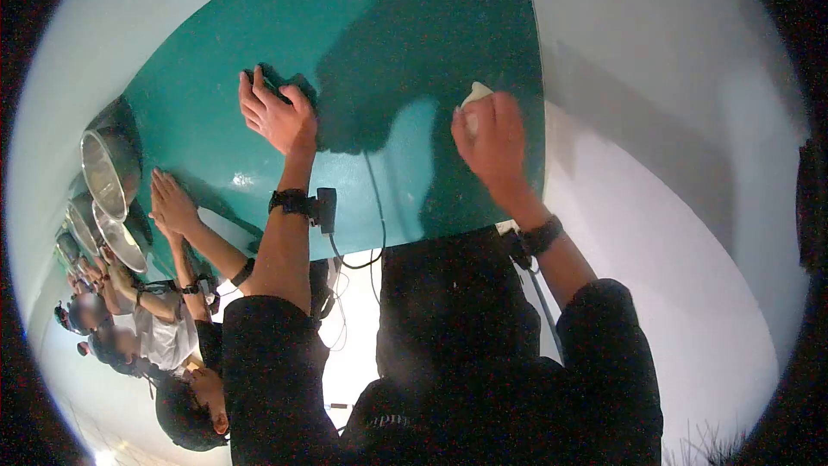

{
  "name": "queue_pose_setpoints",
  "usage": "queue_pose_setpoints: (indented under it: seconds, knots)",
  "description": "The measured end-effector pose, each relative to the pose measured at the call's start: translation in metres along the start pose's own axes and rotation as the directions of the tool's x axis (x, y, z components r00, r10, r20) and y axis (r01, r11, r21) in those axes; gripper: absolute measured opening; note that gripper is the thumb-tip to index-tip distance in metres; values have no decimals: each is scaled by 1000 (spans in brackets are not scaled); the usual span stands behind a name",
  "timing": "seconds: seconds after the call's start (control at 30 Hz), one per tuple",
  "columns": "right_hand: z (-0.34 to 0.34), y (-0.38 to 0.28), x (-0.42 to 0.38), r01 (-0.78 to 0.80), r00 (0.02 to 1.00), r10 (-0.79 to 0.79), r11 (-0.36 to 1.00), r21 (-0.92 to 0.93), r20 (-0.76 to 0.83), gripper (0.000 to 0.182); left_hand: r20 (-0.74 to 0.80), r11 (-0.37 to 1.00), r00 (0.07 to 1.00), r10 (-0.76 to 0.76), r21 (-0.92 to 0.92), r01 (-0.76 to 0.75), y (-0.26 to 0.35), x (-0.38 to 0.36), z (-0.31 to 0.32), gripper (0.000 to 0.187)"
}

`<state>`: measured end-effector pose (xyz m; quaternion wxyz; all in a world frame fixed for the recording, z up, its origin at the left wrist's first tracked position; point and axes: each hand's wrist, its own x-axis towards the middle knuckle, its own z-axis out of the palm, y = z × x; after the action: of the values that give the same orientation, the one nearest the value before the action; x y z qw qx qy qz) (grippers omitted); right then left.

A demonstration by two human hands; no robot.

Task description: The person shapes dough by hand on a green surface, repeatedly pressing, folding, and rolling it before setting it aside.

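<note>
My right hand (pixel 493 142) is closed around a pale cream soft-looking piece (pixel 479 91), close over the right part of the green table (pixel 345 0). A pointed corner of the piece sticks out past my fingers; the rest is hidden in the hand, and I cannot tell whether it is cloth or dough. Over the middle left of the table is my left hand (pixel 280 116), its fingers apart and slightly bent, holding nothing visible. Dark shadows of my arms and head fall across the green surface between both hands.
Metal bowls (pixel 108 174) stand along the table's left end. Beside me a co-worker's hands (pixel 174 205) are pressed together over the table, with more people further left. A black wrist device (pixel 325 210) on my left arm trails a cable (pixel 379 207). A white wall borders the right.
</note>
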<state>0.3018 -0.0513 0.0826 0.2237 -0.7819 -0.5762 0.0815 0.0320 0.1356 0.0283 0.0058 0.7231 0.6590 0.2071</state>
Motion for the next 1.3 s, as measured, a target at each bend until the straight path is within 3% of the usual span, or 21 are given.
queue_pose_setpoints:
  seconds: [0.13,0.23,0.33,0.43,0.53,0.63,0.93,1.13,1.3]
  knots:
    - [12,1,36,3,984,-27,991,-135,-173,26,1,1000,1000,-4,-15,4,0,1,-1,55]
    - [24,15,49,-45,982,36,998,-43,-186,22,5,1000,1000,-11,-10,11,2,2,-2,55]
    - [35,22,54,-87,988,74,992,-86,-138,21,2,1000,1000,-25,-3,25,2,2,-1,55]
    - [41,27,68,-33,985,16,995,-92,-172,20,20,999,999,-30,-10,30,0,1,-1,54]
    - [40,24,86,-84,996,82,992,-95,-33,20,0,1000,1000,-25,9,25,1,2,1,54]
    - [35,11,109,-34,988,6,983,-182,-154,24,11,999,999,-32,32,31,0,2,1,53]
    - [54,20,149,20,996,-27,996,-85,-89,24,33,999,999,-42,32,41,7,4,-2,56]
    - [59,34,187,98,982,-101,995,-30,-161,14,34,999,998,-49,21,48,9,8,-1,56]
    - [64,33,201,42,983,-31,997,60,-180,12,41,998,997,-59,29,58,7,6,0,55]
